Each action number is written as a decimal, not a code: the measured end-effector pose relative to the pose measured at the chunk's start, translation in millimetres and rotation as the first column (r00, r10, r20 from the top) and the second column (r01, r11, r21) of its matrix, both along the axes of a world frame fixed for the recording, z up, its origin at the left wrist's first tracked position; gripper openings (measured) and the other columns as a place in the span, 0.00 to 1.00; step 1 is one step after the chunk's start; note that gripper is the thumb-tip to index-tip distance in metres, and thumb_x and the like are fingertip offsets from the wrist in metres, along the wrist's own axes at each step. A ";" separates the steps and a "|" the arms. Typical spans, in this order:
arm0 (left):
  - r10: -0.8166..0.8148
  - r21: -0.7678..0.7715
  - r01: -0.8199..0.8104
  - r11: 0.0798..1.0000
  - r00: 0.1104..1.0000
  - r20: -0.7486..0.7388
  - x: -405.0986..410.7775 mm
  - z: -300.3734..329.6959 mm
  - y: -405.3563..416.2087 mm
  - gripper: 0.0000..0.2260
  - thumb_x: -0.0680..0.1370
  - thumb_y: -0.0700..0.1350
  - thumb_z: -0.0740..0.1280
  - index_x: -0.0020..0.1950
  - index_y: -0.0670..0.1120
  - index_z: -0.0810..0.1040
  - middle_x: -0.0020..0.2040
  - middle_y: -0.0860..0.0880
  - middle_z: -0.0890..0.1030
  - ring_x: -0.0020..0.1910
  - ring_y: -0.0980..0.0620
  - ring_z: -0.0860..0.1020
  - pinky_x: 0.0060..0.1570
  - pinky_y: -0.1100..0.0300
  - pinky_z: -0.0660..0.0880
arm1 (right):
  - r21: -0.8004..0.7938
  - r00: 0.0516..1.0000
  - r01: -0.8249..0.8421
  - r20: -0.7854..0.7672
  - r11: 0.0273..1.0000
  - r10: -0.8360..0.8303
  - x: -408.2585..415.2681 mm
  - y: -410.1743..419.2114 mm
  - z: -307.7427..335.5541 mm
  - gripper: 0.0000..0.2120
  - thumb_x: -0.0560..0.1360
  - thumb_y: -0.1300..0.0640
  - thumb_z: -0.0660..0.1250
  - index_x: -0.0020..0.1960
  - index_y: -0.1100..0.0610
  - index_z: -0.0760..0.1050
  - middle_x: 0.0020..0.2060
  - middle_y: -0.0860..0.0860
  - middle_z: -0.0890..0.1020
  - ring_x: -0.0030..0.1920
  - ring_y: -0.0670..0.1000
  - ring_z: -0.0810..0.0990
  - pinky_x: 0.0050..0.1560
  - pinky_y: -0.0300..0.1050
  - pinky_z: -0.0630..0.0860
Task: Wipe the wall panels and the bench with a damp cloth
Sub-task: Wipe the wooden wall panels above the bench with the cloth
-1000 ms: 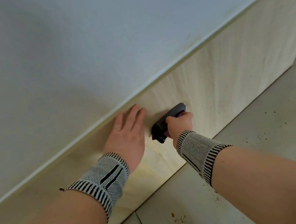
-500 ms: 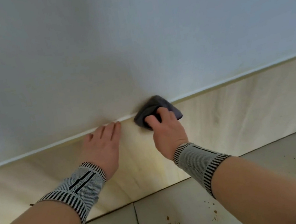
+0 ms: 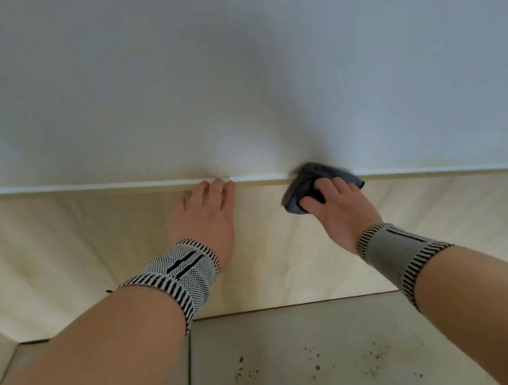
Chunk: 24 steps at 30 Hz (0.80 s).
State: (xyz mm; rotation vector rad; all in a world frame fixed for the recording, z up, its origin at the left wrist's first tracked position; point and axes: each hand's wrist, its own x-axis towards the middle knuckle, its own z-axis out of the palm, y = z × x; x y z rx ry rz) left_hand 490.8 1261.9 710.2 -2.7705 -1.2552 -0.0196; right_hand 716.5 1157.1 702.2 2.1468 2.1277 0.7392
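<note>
One white wall (image 3: pixel 225 63) is seen above one cream panel (image 3: pixel 56 257), a pale ledge running between them; one tiled floor (image 3: pixel 304 350) lies below, with brown specks. Two hands and two striped wristbands are counted. The left hand (image 3: pixel 207 219) is laid flat on the panel, fingers straight, holding nothing. One dark cloth (image 3: pixel 308 183) is pressed on the ledge under the right hand (image 3: pixel 338 209), whose fingers curl onto it. The cloth is judged light, soft and limp, possibly clingy when damp; it is best bunched under the palm.
</note>
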 end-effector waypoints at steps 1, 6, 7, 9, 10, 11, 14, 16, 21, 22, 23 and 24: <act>0.007 -0.018 -0.007 1.000 1.000 0.006 -1.0 1.1 0.9 0.33 0.80 0.42 0.55 0.80 0.45 0.40 0.80 0.46 0.47 0.78 0.44 0.49 0.74 0.45 0.53 | 0.006 0.998 -0.055 0.011 0.998 0.055 -11.7 10.7 -0.7 0.24 0.54 0.65 0.77 0.49 0.56 0.79 0.46 0.60 0.77 0.38 0.61 0.76 0.38 0.54 0.76; 0.026 -0.080 -0.027 0.996 1.000 -0.009 -0.2 10.8 0.7 0.30 0.81 0.43 0.54 0.81 0.46 0.45 0.81 0.48 0.47 0.79 0.46 0.47 0.74 0.41 0.54 | 0.056 0.966 -0.260 0.011 0.964 0.260 -72.4 60.5 -11.8 0.12 0.64 0.59 0.69 0.47 0.55 0.81 0.46 0.58 0.78 0.41 0.60 0.76 0.39 0.53 0.75; 0.033 -0.088 -0.034 0.996 0.999 -0.016 0.9 12.2 0.0 0.30 0.81 0.43 0.54 0.81 0.46 0.45 0.81 0.48 0.46 0.79 0.46 0.47 0.74 0.40 0.53 | 0.072 0.964 -0.267 0.007 0.961 0.267 -71.9 61.4 -14.1 0.11 0.65 0.59 0.67 0.48 0.55 0.81 0.47 0.57 0.78 0.41 0.60 0.76 0.40 0.52 0.75; 0.050 -0.081 -0.052 0.995 0.998 -0.024 3.5 11.4 -2.9 0.30 0.81 0.43 0.54 0.81 0.46 0.44 0.81 0.48 0.46 0.79 0.46 0.47 0.73 0.38 0.53 | 0.087 0.947 -0.322 0.015 0.943 0.322 -55.1 51.6 -17.7 0.15 0.70 0.59 0.59 0.50 0.54 0.81 0.48 0.56 0.78 0.42 0.60 0.76 0.41 0.52 0.75; 0.062 -0.073 -0.064 0.995 0.998 -0.022 5.3 10.0 -4.3 0.31 0.81 0.42 0.54 0.81 0.46 0.43 0.81 0.48 0.45 0.79 0.45 0.47 0.73 0.37 0.53 | 0.075 0.935 -0.355 0.037 0.932 0.353 -40.8 42.2 -17.3 0.17 0.71 0.59 0.57 0.52 0.54 0.81 0.49 0.56 0.78 0.43 0.59 0.75 0.41 0.52 0.75; 0.076 -0.070 -0.077 0.995 0.997 -0.021 7.5 8.2 -5.6 0.32 0.80 0.41 0.55 0.81 0.46 0.42 0.81 0.48 0.45 0.80 0.45 0.46 0.73 0.37 0.52 | 0.057 0.927 -0.373 0.067 0.926 0.369 -22.4 32.7 -17.2 0.16 0.71 0.60 0.59 0.52 0.54 0.81 0.49 0.56 0.78 0.43 0.60 0.75 0.42 0.53 0.76; 0.140 -0.087 -0.143 0.986 0.989 -0.035 16.4 4.0 -13.5 0.35 0.79 0.39 0.56 0.80 0.45 0.38 0.81 0.46 0.42 0.80 0.44 0.44 0.74 0.36 0.50 | -0.026 0.926 -0.352 0.135 0.936 0.352 37.0 3.2 -13.8 0.21 0.60 0.62 0.76 0.53 0.55 0.81 0.50 0.57 0.77 0.44 0.61 0.76 0.42 0.55 0.77; 0.189 -0.095 -0.193 0.977 0.981 -0.046 23.7 4.6 -19.0 0.37 0.79 0.39 0.58 0.80 0.44 0.37 0.81 0.45 0.39 0.80 0.43 0.42 0.74 0.37 0.47 | -0.010 0.934 -0.324 0.156 0.946 0.322 65.1 -11.7 -14.4 0.23 0.59 0.63 0.76 0.54 0.56 0.80 0.50 0.56 0.77 0.45 0.61 0.75 0.43 0.56 0.75; 0.266 -0.110 -0.270 0.956 0.962 -0.055 27.9 6.0 -25.7 0.39 0.78 0.39 0.59 0.80 0.46 0.35 0.81 0.47 0.37 0.79 0.43 0.40 0.74 0.35 0.45 | 0.023 0.891 -0.416 0.209 0.909 0.403 51.1 4.9 -18.2 0.10 0.70 0.60 0.63 0.46 0.54 0.82 0.49 0.53 0.79 0.49 0.59 0.74 0.50 0.54 0.69; 0.287 -0.113 -0.291 0.950 0.956 -0.055 29.2 6.0 -26.8 0.39 0.78 0.39 0.59 0.80 0.46 0.35 0.81 0.48 0.37 0.79 0.43 0.40 0.74 0.35 0.45 | 0.003 0.884 -0.429 0.206 0.903 0.419 37.0 13.5 -20.0 0.07 0.69 0.60 0.67 0.45 0.54 0.82 0.50 0.53 0.80 0.49 0.59 0.75 0.50 0.54 0.69; 0.307 -0.119 -0.312 0.943 0.950 -0.059 31.2 6.5 -27.8 0.39 0.78 0.39 0.59 0.80 0.46 0.35 0.81 0.48 0.36 0.79 0.43 0.40 0.74 0.35 0.45 | -0.016 0.877 -0.444 0.199 0.896 0.438 22.3 22.7 -23.4 0.06 0.68 0.59 0.70 0.44 0.54 0.82 0.50 0.53 0.80 0.49 0.59 0.75 0.51 0.54 0.69; 0.324 -0.126 -0.330 0.935 0.944 -0.066 33.6 7.4 -29.4 0.39 0.78 0.38 0.59 0.80 0.46 0.35 0.80 0.48 0.36 0.80 0.43 0.40 0.74 0.35 0.46 | -0.044 0.872 -0.457 0.176 0.888 0.457 7.9 30.0 -26.0 0.06 0.67 0.58 0.71 0.44 0.55 0.82 0.50 0.53 0.80 0.50 0.59 0.75 0.52 0.55 0.68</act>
